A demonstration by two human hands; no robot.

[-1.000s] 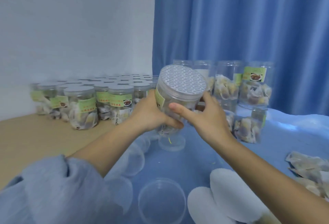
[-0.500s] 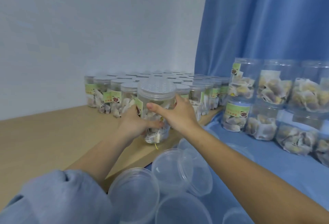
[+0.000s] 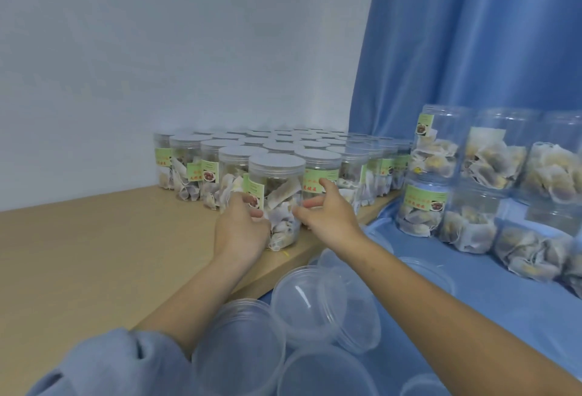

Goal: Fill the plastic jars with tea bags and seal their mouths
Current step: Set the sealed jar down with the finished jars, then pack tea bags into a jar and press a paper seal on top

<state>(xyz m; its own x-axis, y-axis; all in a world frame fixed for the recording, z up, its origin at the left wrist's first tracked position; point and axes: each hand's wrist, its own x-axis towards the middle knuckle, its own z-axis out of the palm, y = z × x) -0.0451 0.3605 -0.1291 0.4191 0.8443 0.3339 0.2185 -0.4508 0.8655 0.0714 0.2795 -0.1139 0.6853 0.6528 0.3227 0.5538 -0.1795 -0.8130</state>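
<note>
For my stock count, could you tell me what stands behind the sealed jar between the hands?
Behind the sealed jar, rows of capped, labelled jars of tea bags run back to the wall. Only the rear jars' lids show, so their contents and exact number stay hidden.

A small home-style packing spot rather than a factory: a plain white wall (image 3: 157,49) and a blue curtain (image 3: 472,33) back a wooden worktop (image 3: 78,254) crowded with rows of labelled, sealed jars (image 3: 283,150) of tea bags, more unsealed jars (image 3: 491,156) stacked on a blue cloth (image 3: 472,285), and loose clear lids (image 3: 308,301) heaped in front
</note>
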